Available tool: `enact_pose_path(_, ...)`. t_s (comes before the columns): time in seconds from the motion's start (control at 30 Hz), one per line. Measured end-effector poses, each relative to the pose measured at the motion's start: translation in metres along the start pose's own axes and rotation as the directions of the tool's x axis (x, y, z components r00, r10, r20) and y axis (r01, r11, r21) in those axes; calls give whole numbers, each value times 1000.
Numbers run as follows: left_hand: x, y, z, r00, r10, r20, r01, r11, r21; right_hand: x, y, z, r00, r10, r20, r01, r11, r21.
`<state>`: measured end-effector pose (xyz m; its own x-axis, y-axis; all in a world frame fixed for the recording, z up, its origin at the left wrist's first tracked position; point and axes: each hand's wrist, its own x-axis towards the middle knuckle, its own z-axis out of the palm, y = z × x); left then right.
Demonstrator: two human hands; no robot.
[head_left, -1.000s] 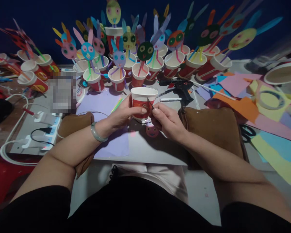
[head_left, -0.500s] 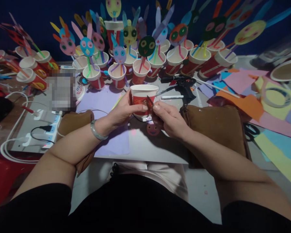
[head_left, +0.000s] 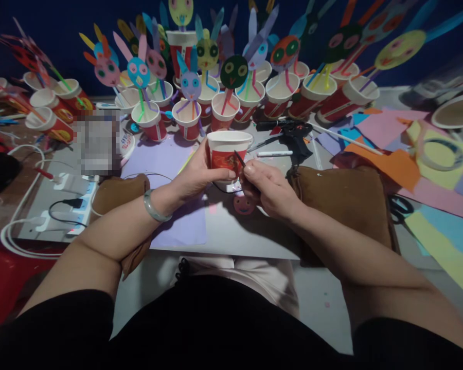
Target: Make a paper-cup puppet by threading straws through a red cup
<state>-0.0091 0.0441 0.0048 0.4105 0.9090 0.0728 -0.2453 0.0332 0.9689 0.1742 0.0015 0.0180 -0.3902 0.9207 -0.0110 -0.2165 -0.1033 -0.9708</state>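
One cup (head_left: 227, 158) was held upright between the left fingers (head_left: 220, 175) and the right fingers (head_left: 255, 171), seemingly raised off the table (head_left: 235, 235). The left fingers were grasping it from its left side, thumb across the front and the rest hidden behind; the right fingers were pinching a thin dark tool (head_left: 238, 157), its tip at the front wall, though touching or just apart could not be told.

The cup looked like thin coated paper: surely very light, a little slick, stiff enough along the rolled rim and near the base, but soft at mid-wall, where a hard squeeze would likely have dented it. The sound hold was low on the wall, close to where the left thumb lay, or just under the rim, with only gentle pressure.

Below the left fingers lay a purple sheet (head_left: 179, 231), just below the right fingers a pink face (head_left: 243, 205), and beyond the right fingers a pen (head_left: 274, 153)
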Motion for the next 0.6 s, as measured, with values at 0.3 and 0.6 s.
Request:
enact_pose_path(0.3, 2, -7, -5, 999, 50, -5, -49, 993, 103, -3, -1, 4, 998, 42, 44, -46, 993, 106)
enact_pose_path(0.6, 5, -13, -4, 984, 175, -29, -170, 978, 123, -2, -1, 4, 996, 88, 27, -90, 990, 104)
